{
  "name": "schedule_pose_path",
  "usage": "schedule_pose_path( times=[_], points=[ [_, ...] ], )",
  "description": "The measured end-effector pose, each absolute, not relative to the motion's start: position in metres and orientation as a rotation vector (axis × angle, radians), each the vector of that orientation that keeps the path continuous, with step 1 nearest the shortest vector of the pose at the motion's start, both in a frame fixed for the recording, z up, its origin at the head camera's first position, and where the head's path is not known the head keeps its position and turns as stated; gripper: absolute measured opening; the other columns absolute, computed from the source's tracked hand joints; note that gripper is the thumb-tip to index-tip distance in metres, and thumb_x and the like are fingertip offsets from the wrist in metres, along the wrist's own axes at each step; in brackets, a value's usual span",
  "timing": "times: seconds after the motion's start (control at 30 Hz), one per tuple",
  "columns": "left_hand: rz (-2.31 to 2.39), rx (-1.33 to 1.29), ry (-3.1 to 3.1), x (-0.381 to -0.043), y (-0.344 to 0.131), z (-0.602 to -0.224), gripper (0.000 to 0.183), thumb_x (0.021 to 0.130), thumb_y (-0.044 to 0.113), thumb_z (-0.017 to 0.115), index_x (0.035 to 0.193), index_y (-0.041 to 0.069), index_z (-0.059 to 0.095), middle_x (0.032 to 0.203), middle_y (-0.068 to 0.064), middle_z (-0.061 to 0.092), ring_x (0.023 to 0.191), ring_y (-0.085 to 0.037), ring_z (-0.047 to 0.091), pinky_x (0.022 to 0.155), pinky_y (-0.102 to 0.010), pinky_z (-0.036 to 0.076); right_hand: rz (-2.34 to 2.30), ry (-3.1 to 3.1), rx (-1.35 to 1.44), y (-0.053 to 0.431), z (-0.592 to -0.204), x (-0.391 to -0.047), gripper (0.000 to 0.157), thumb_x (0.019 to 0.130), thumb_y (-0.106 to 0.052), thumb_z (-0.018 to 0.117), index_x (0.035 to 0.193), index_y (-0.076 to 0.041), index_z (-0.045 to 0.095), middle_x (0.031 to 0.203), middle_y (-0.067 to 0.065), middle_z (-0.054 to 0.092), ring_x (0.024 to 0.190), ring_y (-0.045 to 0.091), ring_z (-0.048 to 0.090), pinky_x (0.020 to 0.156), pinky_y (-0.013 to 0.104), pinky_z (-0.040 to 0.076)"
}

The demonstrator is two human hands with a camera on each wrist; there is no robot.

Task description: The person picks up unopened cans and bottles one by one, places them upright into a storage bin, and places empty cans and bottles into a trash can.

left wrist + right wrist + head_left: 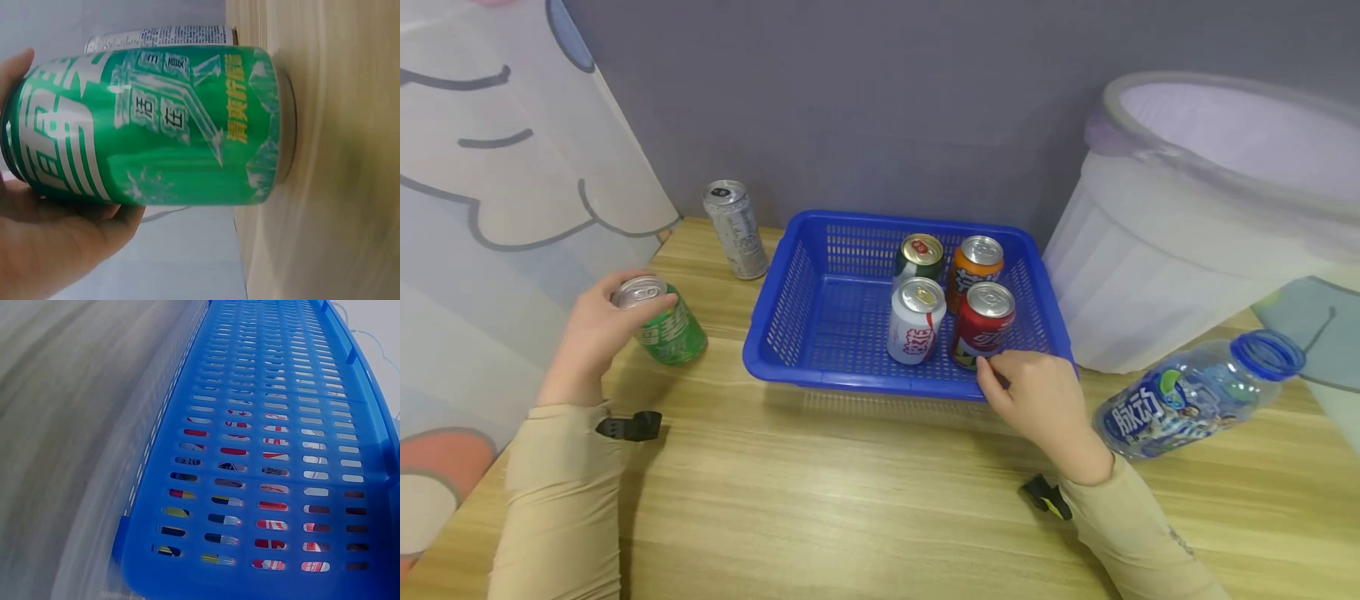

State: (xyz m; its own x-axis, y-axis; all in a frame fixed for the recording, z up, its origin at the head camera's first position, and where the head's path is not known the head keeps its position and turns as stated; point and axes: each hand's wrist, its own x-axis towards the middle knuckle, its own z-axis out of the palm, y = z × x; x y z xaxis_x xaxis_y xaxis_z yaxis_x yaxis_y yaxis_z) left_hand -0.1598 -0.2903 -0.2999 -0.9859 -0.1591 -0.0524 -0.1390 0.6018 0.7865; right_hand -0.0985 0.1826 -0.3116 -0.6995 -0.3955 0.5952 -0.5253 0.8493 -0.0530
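While the left hand (pixel 587 329) has its thumb and fingers clamped around the top end of a green can (pixel 679 337), the right hand (pixel 1041 400) is down at the near rim of a blue basket (pixel 850 383). Its fingers are tucked out of sight, so I honestly can't tell if they're gripping the rim or just resting on it.

Taking the basket as the middle of the clock in the head view, the green can sits at about 9 o'clock, well apart from it, over a wood-grain table (pixel 820 500). The can's base is super close to the tabletop, but no clue whether it actually touches. The right hand is around 4.

Four cans stand bunched in the right half of the basket: going round their own little dial, a dark green can (pixel 921 252) with a gold lid at 11, an orange can (pixel 976 267) at 1, a red can (pixel 983 327) at 5, and a white can (pixel 916 327) at 7.

Outside it, a silver can (pixel 739 237) stands near 10 o'clock, a big white bin (pixel 1150 250) fills 2 to 3, and a clear bottle (pixel 1187 408) with a blue top is between 3 and 4, right beside the right hand's wrist.
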Motion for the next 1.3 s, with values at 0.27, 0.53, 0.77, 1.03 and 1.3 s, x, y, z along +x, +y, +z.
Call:
schedule_pose_path(
  times=[0.27,0.53,0.77,1.03,1.3],
  points=[
    [-1.519,0.131,-2.806,-0.161,-0.304,-0.304,0.077,0.093,0.032,0.06,0.149,0.002,0.017,0.111,0.011,0.042,0.093,0.004,0.042,0.077,-0.012,0.038,0.298,-2.447,0.657,0.182,-0.311,-0.098,0.043,0.086,-0.022,0.056,0.049,-0.019,0.033,0.046,-0.007,0.032,0.04,0.008,0.028,0.04,0.024,0.021],
    [-1.853,-0.044,-2.589,-0.163,-0.31,-0.314,0.047,0.089,0.008,0.064,0.128,0.021,0.042,0.104,0.017,0.05,0.095,0.003,0.047,0.078,-0.009,0.038,0.296,-2.439,0.66,0.182,-0.311,-0.098,0.043,0.086,-0.021,0.055,0.049,-0.018,0.033,0.046,-0.007,0.032,0.039,0.008,0.028,0.039,0.025,0.021],
    [-1.821,-0.056,-2.631,-0.162,-0.31,-0.313,0.047,0.088,0.005,0.065,0.117,0.036,0.043,0.107,0.017,0.048,0.097,0.003,0.045,0.078,-0.01,0.037,0.302,-2.427,0.668,0.182,-0.31,-0.098,0.043,0.084,-0.019,0.057,0.048,-0.019,0.033,0.045,-0.007,0.032,0.039,0.007,0.028,0.039,0.025,0.022],
    [-1.613,-0.073,-2.769,-0.16,-0.311,-0.316,0.06,0.084,0.005,0.069,0.128,0.032,0.037,0.108,0.02,0.045,0.096,0.004,0.046,0.079,-0.012,0.039,0.296,-2.433,0.669,0.181,-0.312,-0.098,0.043,0.084,-0.019,0.058,0.048,-0.02,0.033,0.046,-0.007,0.033,0.04,0.007,0.029,0.039,0.025,0.022],
    [-1.532,-0.1,-2.821,-0.16,-0.312,-0.314,0.078,0.084,0.006,0.069,0.145,0.0,0.02,0.106,0.021,0.044,0.092,0.007,0.048,0.077,-0.01,0.04,0.291,-2.421,0.665,0.183,-0.312,-0.098,0.043,0.084,-0.02,0.057,0.048,-0.019,0.033,0.045,-0.007,0.033,0.039,0.007,0.029,0.039,0.025,0.023]
  ],
)
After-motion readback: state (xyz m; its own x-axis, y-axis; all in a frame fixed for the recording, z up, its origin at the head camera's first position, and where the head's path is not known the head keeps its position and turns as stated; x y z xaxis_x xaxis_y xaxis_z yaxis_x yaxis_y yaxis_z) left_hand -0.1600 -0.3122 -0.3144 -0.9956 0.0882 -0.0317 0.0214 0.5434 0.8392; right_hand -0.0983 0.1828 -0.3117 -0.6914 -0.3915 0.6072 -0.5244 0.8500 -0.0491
